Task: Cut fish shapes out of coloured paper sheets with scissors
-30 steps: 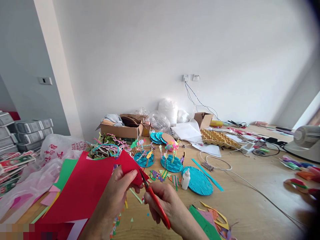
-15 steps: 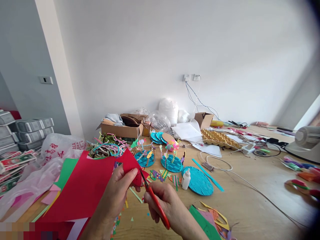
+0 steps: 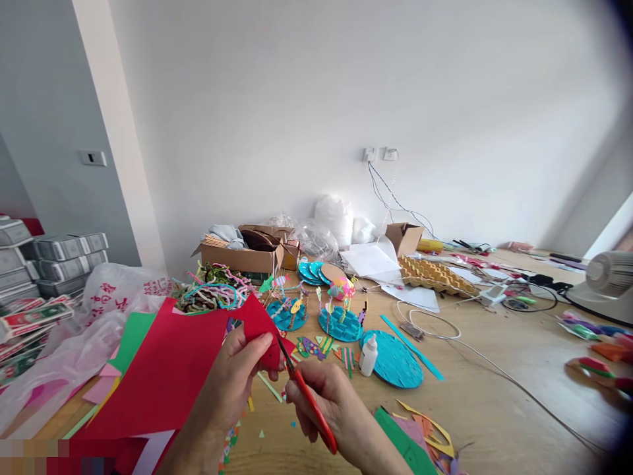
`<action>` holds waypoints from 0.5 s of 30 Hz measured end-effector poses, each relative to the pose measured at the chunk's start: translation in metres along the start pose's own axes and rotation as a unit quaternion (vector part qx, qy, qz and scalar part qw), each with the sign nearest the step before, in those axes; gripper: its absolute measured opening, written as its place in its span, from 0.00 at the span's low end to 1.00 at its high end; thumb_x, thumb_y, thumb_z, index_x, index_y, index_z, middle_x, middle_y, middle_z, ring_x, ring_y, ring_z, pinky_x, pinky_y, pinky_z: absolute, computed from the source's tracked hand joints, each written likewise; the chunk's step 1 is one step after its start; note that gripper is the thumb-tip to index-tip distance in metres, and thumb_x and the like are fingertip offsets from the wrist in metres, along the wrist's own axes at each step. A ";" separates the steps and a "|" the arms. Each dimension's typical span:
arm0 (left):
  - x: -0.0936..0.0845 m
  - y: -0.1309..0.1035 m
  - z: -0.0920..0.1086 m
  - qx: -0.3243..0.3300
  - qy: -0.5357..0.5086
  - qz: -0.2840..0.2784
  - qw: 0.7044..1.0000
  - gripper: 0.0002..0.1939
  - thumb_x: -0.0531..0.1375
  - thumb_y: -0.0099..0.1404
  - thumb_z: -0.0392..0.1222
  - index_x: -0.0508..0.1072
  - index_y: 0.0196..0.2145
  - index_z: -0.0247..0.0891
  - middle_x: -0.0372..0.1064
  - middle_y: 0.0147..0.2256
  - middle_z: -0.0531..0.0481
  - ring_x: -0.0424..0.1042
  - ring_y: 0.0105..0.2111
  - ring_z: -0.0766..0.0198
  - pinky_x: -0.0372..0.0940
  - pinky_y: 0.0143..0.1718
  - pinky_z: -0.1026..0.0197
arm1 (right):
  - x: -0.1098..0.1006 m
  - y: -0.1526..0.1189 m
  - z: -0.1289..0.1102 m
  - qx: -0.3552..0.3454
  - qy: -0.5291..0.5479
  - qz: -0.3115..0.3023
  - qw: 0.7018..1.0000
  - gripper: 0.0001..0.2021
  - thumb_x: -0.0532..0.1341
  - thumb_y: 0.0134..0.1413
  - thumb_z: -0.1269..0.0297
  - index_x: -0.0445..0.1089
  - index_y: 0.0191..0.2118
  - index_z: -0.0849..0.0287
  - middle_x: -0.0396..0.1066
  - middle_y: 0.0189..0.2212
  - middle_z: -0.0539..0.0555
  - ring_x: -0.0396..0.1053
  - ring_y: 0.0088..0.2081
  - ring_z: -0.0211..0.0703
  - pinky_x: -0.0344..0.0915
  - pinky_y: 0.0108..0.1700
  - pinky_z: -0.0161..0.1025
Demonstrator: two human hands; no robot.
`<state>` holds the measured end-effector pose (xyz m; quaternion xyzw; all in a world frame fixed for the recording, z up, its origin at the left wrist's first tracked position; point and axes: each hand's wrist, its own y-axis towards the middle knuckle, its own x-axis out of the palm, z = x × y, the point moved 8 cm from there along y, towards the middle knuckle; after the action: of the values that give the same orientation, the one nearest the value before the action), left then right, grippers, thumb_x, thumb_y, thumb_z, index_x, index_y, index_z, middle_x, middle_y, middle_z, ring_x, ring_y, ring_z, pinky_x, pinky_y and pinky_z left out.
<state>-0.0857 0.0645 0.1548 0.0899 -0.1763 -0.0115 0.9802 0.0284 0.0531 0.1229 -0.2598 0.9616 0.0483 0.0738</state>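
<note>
My left hand (image 3: 242, 366) pinches a piece of red paper (image 3: 258, 319), thumb on top. Red-handled scissors (image 3: 311, 406) are in my right hand (image 3: 329, 396), their dark blades against the right edge of that paper. Under my left forearm lies a large red sheet (image 3: 163, 366). Just beyond my hands, small striped paper fish (image 3: 347, 357) rest on the wooden table, beside a white glue bottle (image 3: 368, 355) and a blue disc (image 3: 398, 359). Two blue round bases (image 3: 340, 324) with upright decorated sticks stand behind them.
A cardboard box (image 3: 237, 257) and pipe cleaners (image 3: 212, 290) are at the back left. An egg tray (image 3: 435, 276), a white cable (image 3: 514, 381) and a fan (image 3: 606, 277) are to the right. Paper scraps (image 3: 410, 439) lie near the front edge.
</note>
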 end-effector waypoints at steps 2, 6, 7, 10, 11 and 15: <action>0.000 0.000 0.000 -0.001 -0.006 0.003 1.000 0.13 0.63 0.55 0.45 0.72 0.18 0.35 0.69 0.19 0.51 0.67 0.21 0.66 0.62 0.21 0.67 | 0.000 0.000 0.000 0.004 0.000 0.001 1.000 0.18 0.58 0.57 0.51 0.62 0.25 0.60 0.60 0.13 0.43 0.55 0.14 0.28 0.49 0.15 0.25; -0.006 0.000 -0.002 0.000 -0.005 0.039 0.999 0.10 0.64 0.54 0.45 0.73 0.23 0.36 0.69 0.18 0.53 0.67 0.21 0.65 0.63 0.21 0.66 | 0.000 -0.001 0.001 0.015 -0.007 0.000 1.000 0.19 0.58 0.56 0.49 0.62 0.25 0.60 0.61 0.13 0.43 0.55 0.14 0.28 0.49 0.15 0.26; -0.007 0.000 -0.001 0.003 0.003 0.045 0.999 0.10 0.64 0.54 0.46 0.73 0.23 0.36 0.69 0.18 0.53 0.66 0.20 0.65 0.63 0.21 0.66 | 0.000 -0.001 0.001 0.015 -0.007 0.001 1.000 0.19 0.58 0.56 0.49 0.62 0.25 0.60 0.60 0.13 0.43 0.55 0.14 0.28 0.49 0.15 0.26; -0.008 0.000 0.000 0.012 0.023 0.052 0.998 0.11 0.63 0.54 0.46 0.72 0.21 0.36 0.69 0.17 0.52 0.66 0.20 0.65 0.63 0.21 0.66 | 0.001 0.000 0.001 0.018 0.001 0.000 1.000 0.19 0.58 0.56 0.49 0.61 0.25 0.60 0.60 0.12 0.43 0.55 0.14 0.29 0.49 0.15 0.26; -0.007 0.000 0.000 0.013 0.024 0.052 0.998 0.11 0.63 0.54 0.46 0.71 0.20 0.36 0.69 0.17 0.52 0.66 0.20 0.65 0.62 0.20 0.66 | 0.001 0.000 0.001 0.019 0.006 0.000 1.000 0.19 0.58 0.56 0.49 0.61 0.25 0.60 0.60 0.13 0.43 0.55 0.14 0.29 0.49 0.16 0.26; -0.004 0.000 0.000 0.016 0.023 0.038 0.999 0.11 0.63 0.55 0.45 0.72 0.20 0.36 0.69 0.17 0.53 0.66 0.19 0.66 0.61 0.20 0.67 | 0.002 0.001 0.001 0.021 0.010 -0.003 1.000 0.18 0.58 0.55 0.48 0.62 0.26 0.60 0.61 0.13 0.43 0.56 0.14 0.29 0.51 0.16 0.26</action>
<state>-0.0890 0.0651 0.1534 0.0995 -0.1574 0.0307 0.9820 0.0264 0.0532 0.1221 -0.2613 0.9624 0.0254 0.0702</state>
